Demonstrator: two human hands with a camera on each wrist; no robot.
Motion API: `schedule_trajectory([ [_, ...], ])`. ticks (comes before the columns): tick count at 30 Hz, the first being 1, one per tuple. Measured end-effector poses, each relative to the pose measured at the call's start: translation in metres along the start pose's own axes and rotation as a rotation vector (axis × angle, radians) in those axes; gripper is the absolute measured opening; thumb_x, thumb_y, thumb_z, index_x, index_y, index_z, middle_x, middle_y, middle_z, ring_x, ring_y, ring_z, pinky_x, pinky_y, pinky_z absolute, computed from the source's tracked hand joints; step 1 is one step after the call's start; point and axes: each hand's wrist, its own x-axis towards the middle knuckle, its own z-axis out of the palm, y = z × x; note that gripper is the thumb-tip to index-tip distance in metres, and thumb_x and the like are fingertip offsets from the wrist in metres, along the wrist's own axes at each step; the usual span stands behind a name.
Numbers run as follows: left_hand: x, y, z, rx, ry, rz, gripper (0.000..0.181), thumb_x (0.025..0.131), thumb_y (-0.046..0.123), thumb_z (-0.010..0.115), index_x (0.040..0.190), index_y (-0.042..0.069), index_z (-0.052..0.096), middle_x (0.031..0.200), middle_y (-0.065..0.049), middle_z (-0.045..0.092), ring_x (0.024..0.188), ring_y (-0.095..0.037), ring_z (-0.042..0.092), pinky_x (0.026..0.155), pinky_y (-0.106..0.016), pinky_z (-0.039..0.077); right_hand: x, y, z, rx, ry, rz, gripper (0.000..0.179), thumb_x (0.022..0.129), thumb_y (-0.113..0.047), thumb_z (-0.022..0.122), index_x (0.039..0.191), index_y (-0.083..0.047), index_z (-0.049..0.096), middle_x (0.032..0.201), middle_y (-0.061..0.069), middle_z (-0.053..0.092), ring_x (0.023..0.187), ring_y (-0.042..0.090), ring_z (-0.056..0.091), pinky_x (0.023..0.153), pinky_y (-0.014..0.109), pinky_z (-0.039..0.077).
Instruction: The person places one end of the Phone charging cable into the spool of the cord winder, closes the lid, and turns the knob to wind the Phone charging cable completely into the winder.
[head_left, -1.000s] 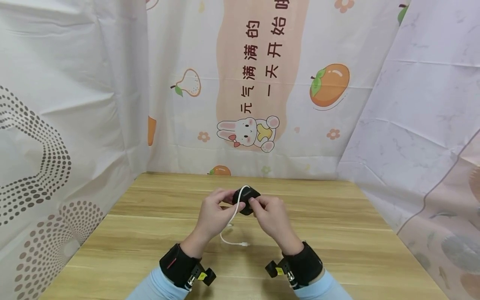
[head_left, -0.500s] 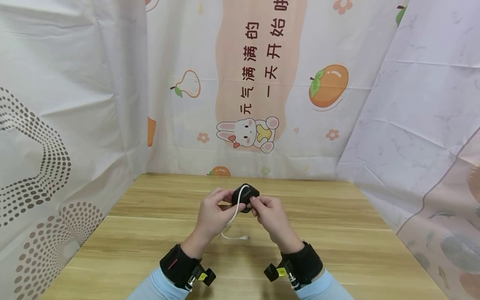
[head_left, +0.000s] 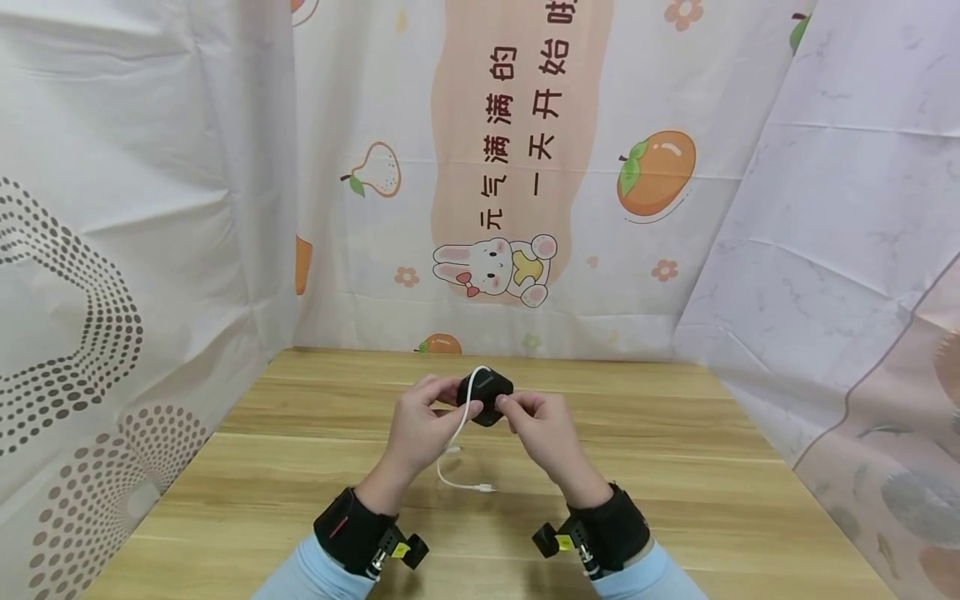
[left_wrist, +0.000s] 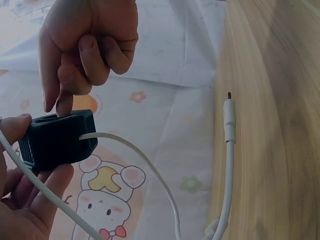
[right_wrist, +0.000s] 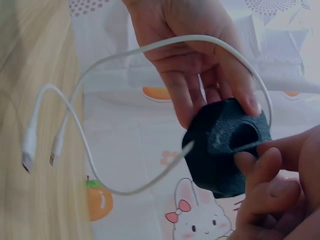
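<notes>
Above the table, both hands hold a black faceted cable winder with a round recess in one face, shown in the right wrist view. My left hand grips its left side, thumb on one face and fingers opposite. At the recess, the right hand has its thumb and index fingertip pinched on the winder, other fingers curled. A white charging cable comes out of the winder's side, and another length loops over the left hand. Two connector ends hang below, one a metal-tipped plug, the other a similar plug.
A wooden table lies under the hands. Patterned white cloth hangs behind it, with a rabbit print, and more cloth closes off the left and right sides. Black wrist straps with small cameras sit on both forearms.
The winder and left hand have shifted slightly left. The hanging cable ends have swung a little, and the right thumb and finger stay at the winder's face.
</notes>
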Motion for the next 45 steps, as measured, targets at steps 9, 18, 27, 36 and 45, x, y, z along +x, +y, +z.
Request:
schedule_trajectory([
  [9, 0.003, 0.003, -0.006, 0.026, 0.001, -0.043, 0.025, 0.078, 0.010, 0.078, 0.100, 0.003, 0.071, 0.087, -0.010, 0.061, 0.078, -0.021, 0.061, 0.062, -0.029, 0.055, -0.006, -0.022, -0.022, -0.038, 0.004, -0.210, 0.010, 0.089, -0.006, 0.065, 0.086, 0.002, 0.071, 0.058, 0.000, 0.048, 0.050, 0.009, 0.040, 0.044, 0.023, 0.034],
  [18, 0.006, 0.003, -0.014, 0.030, 0.013, -0.064, 0.025, 0.078, 0.010, 0.078, 0.099, 0.000, 0.070, 0.089, -0.009, 0.063, 0.078, -0.022, 0.061, 0.068, -0.036, 0.055, -0.001, -0.011, -0.045, -0.144, 0.083, -0.405, 0.007, 0.086, -0.006, 0.069, 0.093, -0.005, 0.071, 0.072, 0.002, 0.062, 0.057, 0.012, 0.049, 0.047, 0.023, 0.040],
  [27, 0.007, 0.002, -0.018, 0.014, 0.006, -0.086, 0.024, 0.079, 0.011, 0.078, 0.100, 0.001, 0.071, 0.087, -0.007, 0.063, 0.079, -0.021, 0.060, 0.072, -0.042, 0.053, 0.002, -0.005, -0.062, -0.417, 0.218, -0.624, 0.021, 0.084, -0.019, 0.073, 0.104, -0.015, 0.071, 0.078, -0.007, 0.055, 0.065, 0.009, 0.049, 0.050, 0.018, 0.037],
  [36, 0.007, 0.000, -0.018, 0.023, -0.044, -0.094, 0.023, 0.079, 0.011, 0.078, 0.099, 0.003, 0.071, 0.087, -0.006, 0.064, 0.078, -0.022, 0.061, 0.072, -0.039, 0.052, 0.006, 0.000, -0.069, -0.602, 0.268, -0.751, 0.032, 0.078, -0.018, 0.078, 0.110, -0.017, 0.070, 0.086, -0.002, 0.058, 0.069, 0.009, 0.052, 0.051, 0.021, 0.041],
  [45, 0.006, 0.002, -0.015, 0.029, -0.091, -0.108, 0.021, 0.079, 0.010, 0.077, 0.097, 0.003, 0.072, 0.085, -0.008, 0.063, 0.078, -0.023, 0.060, 0.072, -0.039, 0.051, 0.010, 0.005, -0.070, -0.733, 0.172, -0.890, 0.038, 0.074, -0.010, 0.080, 0.110, -0.019, 0.072, 0.092, 0.002, 0.058, 0.070, 0.014, 0.049, 0.054, 0.029, 0.044],
])
